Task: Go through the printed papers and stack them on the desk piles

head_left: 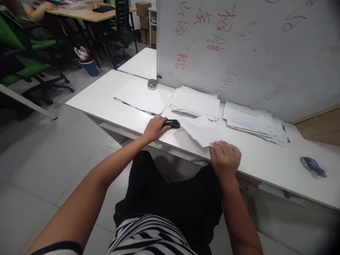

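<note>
My left hand (154, 128) rests on the white table (106, 99) with its fingers closed around a black stapler (172, 124) lying flat. My right hand (225, 156) presses down on the near corner of a loose white sheet (200, 130), close to the table's front edge; the hand is blurred. Just beyond the sheet lies a messy stack of white papers (195, 102).
A second paper stack (252, 118) lies to the right, single sheets (143, 96) to the left. A whiteboard (239, 46) with red writing stands along the table's back, a small metal object (152, 84) at its foot. A dark blue object (312, 166) lies far right. Another person (37, 10) sits behind.
</note>
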`<state>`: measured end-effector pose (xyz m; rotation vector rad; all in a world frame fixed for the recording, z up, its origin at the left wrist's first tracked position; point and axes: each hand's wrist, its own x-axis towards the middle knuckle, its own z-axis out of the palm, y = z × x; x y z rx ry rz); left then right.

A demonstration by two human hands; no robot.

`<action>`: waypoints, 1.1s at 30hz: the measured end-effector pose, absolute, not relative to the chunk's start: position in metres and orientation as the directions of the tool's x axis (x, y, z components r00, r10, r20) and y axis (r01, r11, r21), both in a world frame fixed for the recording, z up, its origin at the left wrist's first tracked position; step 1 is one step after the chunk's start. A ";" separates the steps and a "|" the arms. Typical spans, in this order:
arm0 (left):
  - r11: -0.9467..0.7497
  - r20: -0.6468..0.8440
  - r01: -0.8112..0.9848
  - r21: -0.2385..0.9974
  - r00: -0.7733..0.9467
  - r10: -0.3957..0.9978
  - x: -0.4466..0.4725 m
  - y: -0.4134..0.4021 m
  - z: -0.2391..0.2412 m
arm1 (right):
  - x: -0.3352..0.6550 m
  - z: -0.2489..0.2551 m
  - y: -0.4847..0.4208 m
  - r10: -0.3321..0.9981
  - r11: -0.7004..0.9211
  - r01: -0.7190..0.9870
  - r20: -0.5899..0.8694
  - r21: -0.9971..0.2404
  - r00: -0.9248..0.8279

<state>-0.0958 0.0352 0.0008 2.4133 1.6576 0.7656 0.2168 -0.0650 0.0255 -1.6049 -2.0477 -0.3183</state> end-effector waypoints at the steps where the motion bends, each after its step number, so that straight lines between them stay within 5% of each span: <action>1: -0.398 0.343 0.842 0.364 0.276 0.898 -0.096 0.035 0.000 | 0.215 0.020 -0.078 0.856 0.279 0.951 0.483 -0.133 -0.184; 6: -0.393 0.366 0.845 0.361 0.259 0.894 -0.095 0.039 -0.004 | 0.193 -0.005 -0.110 0.914 0.241 0.955 0.371 -0.171 -0.164; 13: -0.479 0.557 0.768 0.426 0.195 0.807 -0.098 0.028 -0.007 | 0.182 -0.013 -0.120 0.885 0.229 0.953 0.450 -0.201 -0.118; 17: -0.379 0.568 0.534 0.756 -0.247 0.785 -0.061 -0.040 -0.026 | 0.188 -0.021 -0.133 0.798 0.265 0.946 0.593 -0.186 -0.106; 19: -0.190 0.257 0.197 0.962 -0.414 0.873 -0.034 -0.080 -0.037 | 0.191 -0.028 -0.141 0.744 0.263 0.950 0.662 -0.169 -0.088; 21: 0.124 -0.175 -0.212 0.969 -0.241 0.955 -0.011 -0.108 -0.040 | 0.194 -0.033 -0.147 0.718 0.281 0.948 0.689 -0.152 -0.102; 24: 0.447 -0.331 -0.468 0.763 0.311 0.891 0.005 -0.120 -0.031 | 0.196 -0.035 -0.157 0.709 0.336 0.930 0.690 -0.150 -0.145; 29: 0.446 -0.295 -0.349 0.824 0.407 0.864 -0.006 -0.106 -0.018 | 0.203 -0.036 -0.174 0.770 0.399 0.894 0.604 -0.206 -0.205; 33: 0.379 -0.301 -0.063 0.923 0.493 0.816 -0.021 -0.104 -0.016 | 0.212 -0.037 -0.185 0.876 0.265 0.840 0.482 -0.473 -0.005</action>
